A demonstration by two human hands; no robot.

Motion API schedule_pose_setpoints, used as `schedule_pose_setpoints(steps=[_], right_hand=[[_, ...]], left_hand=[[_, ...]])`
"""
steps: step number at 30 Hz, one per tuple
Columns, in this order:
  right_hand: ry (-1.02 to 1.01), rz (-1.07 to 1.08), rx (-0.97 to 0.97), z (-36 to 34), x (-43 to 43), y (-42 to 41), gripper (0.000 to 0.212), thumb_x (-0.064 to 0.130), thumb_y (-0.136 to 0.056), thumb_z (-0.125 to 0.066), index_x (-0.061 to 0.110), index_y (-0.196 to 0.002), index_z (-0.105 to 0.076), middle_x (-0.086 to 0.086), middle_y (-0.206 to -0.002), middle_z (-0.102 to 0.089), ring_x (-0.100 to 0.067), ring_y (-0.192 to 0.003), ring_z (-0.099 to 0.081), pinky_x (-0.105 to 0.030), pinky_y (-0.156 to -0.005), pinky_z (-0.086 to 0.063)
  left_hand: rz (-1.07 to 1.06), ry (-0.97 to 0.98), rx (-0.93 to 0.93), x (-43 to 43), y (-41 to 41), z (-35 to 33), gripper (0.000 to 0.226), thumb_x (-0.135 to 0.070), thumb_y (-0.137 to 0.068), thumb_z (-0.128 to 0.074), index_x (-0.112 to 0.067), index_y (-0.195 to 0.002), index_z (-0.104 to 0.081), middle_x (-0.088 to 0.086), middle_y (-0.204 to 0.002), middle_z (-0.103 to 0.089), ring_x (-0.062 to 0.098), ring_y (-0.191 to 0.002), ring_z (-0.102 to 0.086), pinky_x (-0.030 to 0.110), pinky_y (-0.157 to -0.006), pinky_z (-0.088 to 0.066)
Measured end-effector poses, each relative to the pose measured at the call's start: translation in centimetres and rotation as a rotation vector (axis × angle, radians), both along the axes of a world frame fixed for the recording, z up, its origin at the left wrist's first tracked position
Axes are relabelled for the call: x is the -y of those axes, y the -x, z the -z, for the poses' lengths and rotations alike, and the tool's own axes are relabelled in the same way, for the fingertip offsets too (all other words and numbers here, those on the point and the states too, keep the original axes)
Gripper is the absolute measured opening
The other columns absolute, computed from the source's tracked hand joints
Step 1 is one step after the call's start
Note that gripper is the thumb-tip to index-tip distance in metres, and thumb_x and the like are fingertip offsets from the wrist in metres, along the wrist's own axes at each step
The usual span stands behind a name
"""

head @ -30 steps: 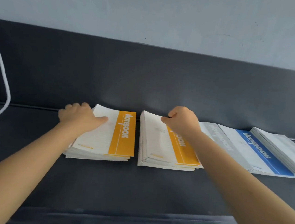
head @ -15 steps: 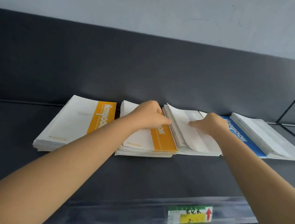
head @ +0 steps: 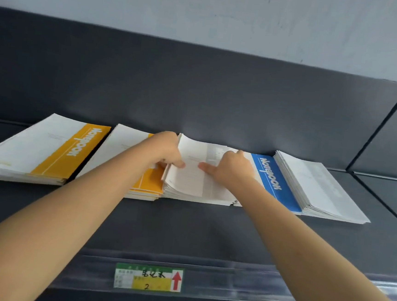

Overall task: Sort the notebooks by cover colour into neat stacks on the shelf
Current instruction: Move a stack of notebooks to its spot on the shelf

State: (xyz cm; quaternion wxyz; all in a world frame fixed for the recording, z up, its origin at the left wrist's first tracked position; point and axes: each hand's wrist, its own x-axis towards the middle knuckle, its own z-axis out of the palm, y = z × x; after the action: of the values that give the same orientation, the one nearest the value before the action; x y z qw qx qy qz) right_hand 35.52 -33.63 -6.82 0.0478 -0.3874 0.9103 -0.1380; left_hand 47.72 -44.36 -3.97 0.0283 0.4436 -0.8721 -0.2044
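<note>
"Head camera: what's nearest?"

"I see a price label [head: 148, 278] on the shelf [head: 185, 233] lip, then two bare forearms."

"And the hands?"

"The left hand [head: 166, 151] curls its fingers round the left edge of the grey-banded stack [head: 189, 183], thumb on top. The right hand [head: 229, 170] grips its cover too. One orange stack [head: 146, 184] touches it on the left, with a second orange stack [head: 48, 151] beyond. A blue stack [head: 272, 176] lies to the right."

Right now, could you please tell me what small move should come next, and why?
Probably lift the middle grey stack and carry it right onto the far grey stack: both the left hand and right hand hold it, and it sits between the orange stack and blue stack.
</note>
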Motion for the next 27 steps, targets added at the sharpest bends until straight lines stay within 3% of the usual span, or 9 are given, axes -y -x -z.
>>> schedule_pose_setpoints(steps=[4, 6, 11, 16, 17, 19, 21, 24, 27], right_hand=[[0.016, -0.058, 0.042, -0.2, -0.1, 0.8, 0.073, 0.069, -0.078, -0.058, 0.009, -0.119, -0.052, -0.009, -0.126, -0.048, -0.024, -0.099, -0.057, -0.030, -0.067, -0.040], [0.003, -0.072, 0.052, -0.4, 0.0, 1.2, 0.074, 0.069, -0.076, -0.060, 0.009, -0.119, -0.052, -0.008, -0.121, -0.053, -0.022, -0.105, -0.055, -0.030, -0.068, -0.040], [-0.010, -0.087, 0.062, -0.5, 0.1, 1.5, 0.080, 0.068, -0.078, -0.058, 0.005, -0.127, -0.046, -0.007, -0.123, -0.051, -0.022, -0.115, -0.048, -0.030, -0.071, -0.040], [-0.006, -0.095, 0.125, -0.4, 0.0, 1.7, 0.087, 0.065, -0.078, -0.061, 0.004, -0.136, -0.036, -0.009, -0.131, -0.043, -0.022, -0.117, -0.048, -0.029, -0.074, -0.041], [0.000, -0.094, 0.162, -0.5, -0.2, 1.9, 0.079, 0.062, -0.079, -0.062, 0.005, -0.130, -0.042, -0.009, -0.126, -0.046, -0.022, -0.109, -0.052, -0.028, -0.072, -0.042], [0.038, -0.101, 0.220, -0.7, -0.8, 2.6, 0.045, 0.052, -0.083, -0.063, 0.009, -0.092, -0.053, -0.007, -0.093, -0.055, -0.021, -0.077, -0.056, -0.026, -0.057, -0.038], [0.051, -0.116, 0.224, -1.2, -1.7, 3.2, 0.042, 0.042, -0.087, -0.060, 0.007, -0.068, -0.048, -0.008, -0.068, -0.051, -0.020, -0.057, -0.049, -0.027, -0.049, -0.035], [0.041, -0.145, 0.173, -1.5, -2.6, 3.8, 0.043, 0.033, -0.091, -0.058, -0.006, -0.109, -0.062, -0.019, -0.110, -0.064, -0.031, -0.092, -0.061, -0.032, -0.068, -0.046], [0.063, -0.150, 0.151, -1.3, -2.6, 3.8, 0.045, 0.031, -0.090, -0.059, -0.003, -0.120, -0.059, -0.019, -0.119, -0.062, -0.028, -0.084, -0.058, -0.027, -0.057, -0.032]], left_hand=[[-0.106, -0.018, 0.037, -0.2, 0.0, -0.3, 0.044, -0.036, -0.078, -0.079, -0.005, -0.067, -0.049, 0.006, -0.058, -0.055, 0.018, -0.049, -0.051, 0.027, -0.050, -0.038], [-0.133, 0.000, 0.010, -0.5, 0.0, -0.3, 0.041, -0.033, -0.078, -0.078, -0.008, -0.065, -0.048, 0.005, -0.054, -0.054, 0.017, -0.044, -0.052, 0.025, -0.049, -0.039], [-0.077, 0.131, -0.034, -0.9, -0.1, 0.1, 0.044, -0.036, -0.078, -0.074, -0.011, -0.061, -0.042, 0.001, -0.057, -0.044, 0.015, -0.048, -0.044, 0.023, -0.045, -0.030], [-0.028, 0.185, 0.060, -1.8, 0.1, 0.2, 0.042, -0.046, -0.080, -0.070, -0.015, -0.067, -0.044, -0.001, -0.067, -0.049, 0.013, -0.060, -0.047, 0.025, -0.049, -0.033], [-0.016, 0.184, 0.084, -2.0, 0.2, 0.1, 0.041, -0.045, -0.083, -0.068, -0.016, -0.068, -0.044, -0.001, -0.067, -0.049, 0.014, -0.060, -0.048, 0.025, -0.049, -0.033], [-0.004, 0.178, 0.120, -2.3, 0.4, -0.3, 0.041, -0.043, -0.087, -0.066, -0.015, -0.067, -0.043, 0.001, -0.064, -0.050, 0.015, -0.054, -0.049, 0.024, -0.048, -0.034], [-0.009, 0.177, 0.147, -2.4, 0.4, -0.7, 0.042, -0.042, -0.089, -0.063, -0.013, -0.065, -0.043, 0.002, -0.060, -0.049, 0.015, -0.049, -0.047, 0.023, -0.047, -0.035], [-0.021, 0.249, 0.193, -2.4, 0.7, -0.5, 0.041, -0.042, -0.091, -0.058, -0.013, -0.064, -0.044, 0.002, -0.061, -0.049, 0.014, -0.052, -0.044, 0.024, -0.048, -0.033], [-0.007, 0.347, 0.229, -2.2, 0.9, 0.1, 0.039, -0.046, -0.091, -0.055, -0.016, -0.067, -0.046, -0.002, -0.069, -0.050, 0.014, -0.065, -0.049, 0.024, -0.051, -0.032]])
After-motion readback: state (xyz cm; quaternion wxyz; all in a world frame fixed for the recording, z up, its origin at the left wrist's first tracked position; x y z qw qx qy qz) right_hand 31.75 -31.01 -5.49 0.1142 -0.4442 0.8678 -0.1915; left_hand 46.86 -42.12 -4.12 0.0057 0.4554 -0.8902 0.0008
